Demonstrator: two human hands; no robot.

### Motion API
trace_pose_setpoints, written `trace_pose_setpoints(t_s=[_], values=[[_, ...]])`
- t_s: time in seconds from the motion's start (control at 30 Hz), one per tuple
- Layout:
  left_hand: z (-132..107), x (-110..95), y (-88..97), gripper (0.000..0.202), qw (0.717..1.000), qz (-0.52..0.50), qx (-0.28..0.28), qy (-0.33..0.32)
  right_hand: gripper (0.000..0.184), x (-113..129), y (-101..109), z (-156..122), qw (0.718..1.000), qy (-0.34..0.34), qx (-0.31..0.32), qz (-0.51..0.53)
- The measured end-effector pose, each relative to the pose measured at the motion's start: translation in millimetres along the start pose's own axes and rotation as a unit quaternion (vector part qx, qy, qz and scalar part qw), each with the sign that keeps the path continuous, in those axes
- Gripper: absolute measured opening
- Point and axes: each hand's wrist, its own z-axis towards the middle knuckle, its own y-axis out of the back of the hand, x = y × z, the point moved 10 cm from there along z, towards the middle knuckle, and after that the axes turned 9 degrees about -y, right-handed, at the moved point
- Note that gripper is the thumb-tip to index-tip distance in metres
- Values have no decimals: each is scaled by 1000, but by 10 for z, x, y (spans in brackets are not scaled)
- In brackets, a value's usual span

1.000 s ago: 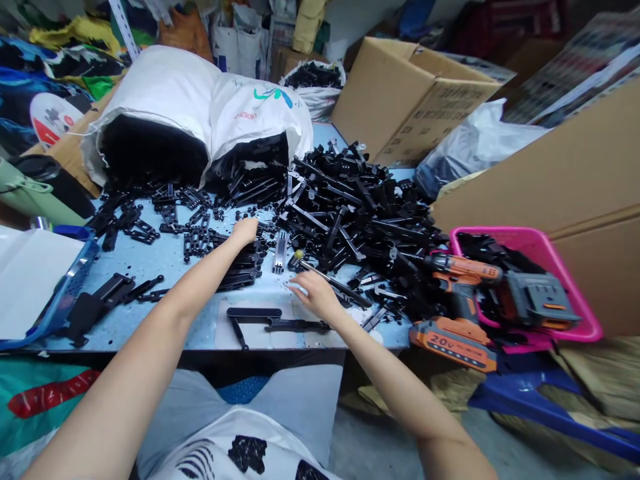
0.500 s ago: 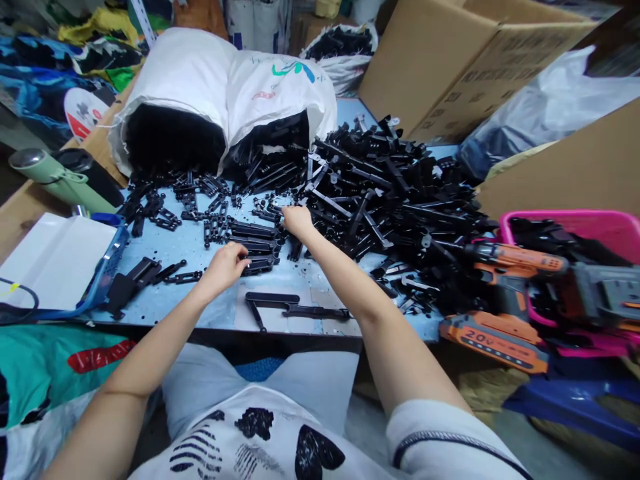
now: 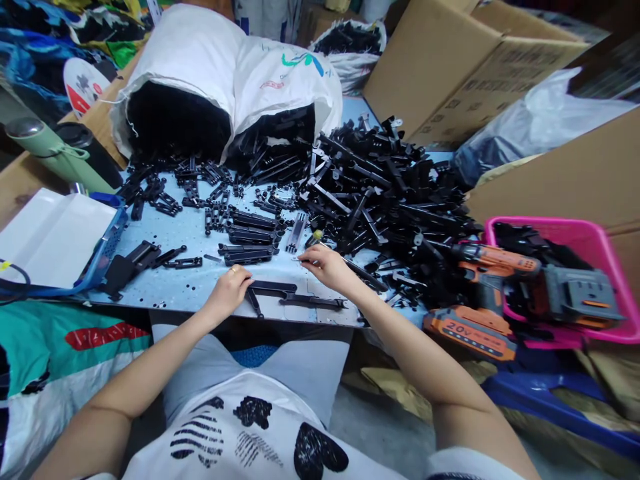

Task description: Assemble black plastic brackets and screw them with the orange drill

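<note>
My left hand [image 3: 229, 288] rests at the near edge of the blue table [image 3: 185, 283], fingers curled on the left end of a long black plastic bracket [image 3: 295, 297] that lies flat there. My right hand [image 3: 324, 263] hovers just above the bracket's middle, fingers pinched on something small and thin that I cannot make out. A neat stack of black bars [image 3: 253, 239] lies just beyond both hands. A big heap of black plastic parts [image 3: 380, 193] spreads to the right of them.
Two white sacks [image 3: 225, 87] spill black parts at the back. An orange cordless drill [image 3: 493, 293] and a pink basket [image 3: 595, 280] sit at right. Cardboard boxes [image 3: 460, 60] stand behind. A blue tray with white sheet [image 3: 55, 237] and a green bottle [image 3: 50, 150] are at left.
Both hands drew back from the stack and heap toward the near edge. My left hand settled on the long bracket; my right came to just above it with a pinch.
</note>
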Motion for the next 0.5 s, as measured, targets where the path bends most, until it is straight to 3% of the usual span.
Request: trace_pose_setpoints(t_s=[0.23,0.37,0.5], values=[[-171,-87,-119,20,994,96,-29,-35,14,59,-261,-219,993,-24,114,-19],[-209,-139,-221,23,980,178,-3,-83,16,118,-361,-215,988,-4,128,-88],[-251,-148,-202,23,974,203,-7,-97,18,203,-522,-186,973,24,142,-182]])
